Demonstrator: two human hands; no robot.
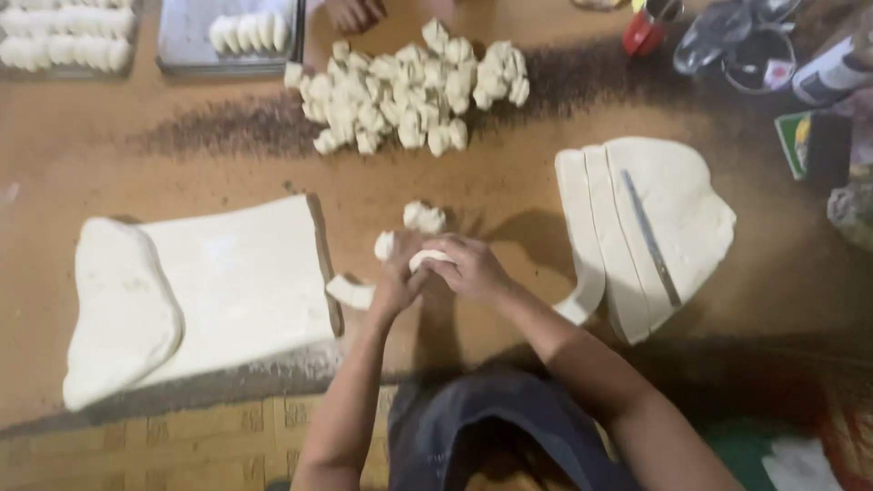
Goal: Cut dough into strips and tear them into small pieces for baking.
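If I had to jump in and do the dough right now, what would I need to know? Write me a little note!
Left hand and right hand are together at the middle of the table, both pinching one small dough piece.
A dough strip lies by the left hand; two cut bits sit just beyond the hands.
Done: a big pile of cut pieces at the far side, shaped pieces on trays far left.
Left: a flat dough sheet on the left, and a sliced slab on the right with a knife lying on it.

Both hands, left hand (pixel 396 277) and right hand (pixel 470 268), pinch a dough strip (pixel 427 259) over the table (pixel 509 182).
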